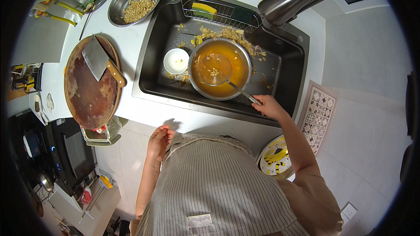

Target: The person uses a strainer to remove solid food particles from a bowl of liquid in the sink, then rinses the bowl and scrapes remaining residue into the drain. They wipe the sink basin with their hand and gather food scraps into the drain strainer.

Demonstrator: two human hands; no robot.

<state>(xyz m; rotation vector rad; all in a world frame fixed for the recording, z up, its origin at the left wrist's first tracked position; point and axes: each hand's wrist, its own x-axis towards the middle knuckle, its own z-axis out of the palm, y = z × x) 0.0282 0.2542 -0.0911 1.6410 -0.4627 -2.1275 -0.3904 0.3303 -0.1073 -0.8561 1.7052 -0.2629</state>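
My right hand (267, 105) grips the handle of a fine-mesh strainer (229, 83). The strainer's round basket dips into orange liquid (241, 68) in a steel bowl (247, 85), and a few pale seeds (215, 71) lie on the mesh. The bowl stands in a dark sink (279, 82). To its left sits a small white bowl (176, 68) with a few bits inside. Pulp and seed scraps (234, 33) are spread behind the steel bowl. My left hand (159, 142) hangs at the counter's front edge, holding nothing, its fingers loosely curled.
A second steel bowl (113, 9) of pale seeds stands left of the sink. On a round wooden chopping board (85, 101) lies a cleaver (96, 59). A wire rack (223, 16) with a sponge (204, 9) spans the sink's back, near the tap (282, 5).
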